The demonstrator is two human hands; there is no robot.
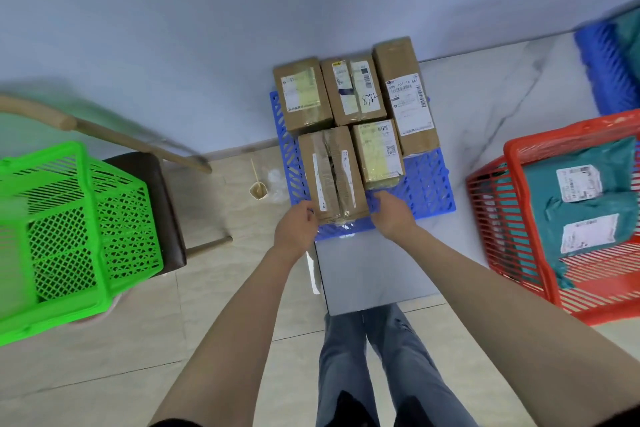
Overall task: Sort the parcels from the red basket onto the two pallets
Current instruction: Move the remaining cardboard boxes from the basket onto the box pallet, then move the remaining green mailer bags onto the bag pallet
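A blue pallet (pixel 429 184) lies on the floor against the wall, carrying several brown cardboard parcels. The nearest one, a taped brown box (pixel 332 173), rests at the pallet's front edge. My left hand (pixel 296 230) grips its near left corner and my right hand (pixel 391 215) grips its near right corner. To the right stands the red basket (pixel 491 218), holding teal plastic mailer bags (pixel 581 191) with white labels. A second blue pallet (pixel 606 69) shows at the far right edge, with a teal parcel on it.
A green basket (pixel 79 229) sits on a dark-cushioned wooden chair (pixel 162 204) at the left. A small paper cup with a stick (pixel 258 189) and a scrap of clear plastic lie on the floor left of the pallet. My legs stand just behind the pallet.
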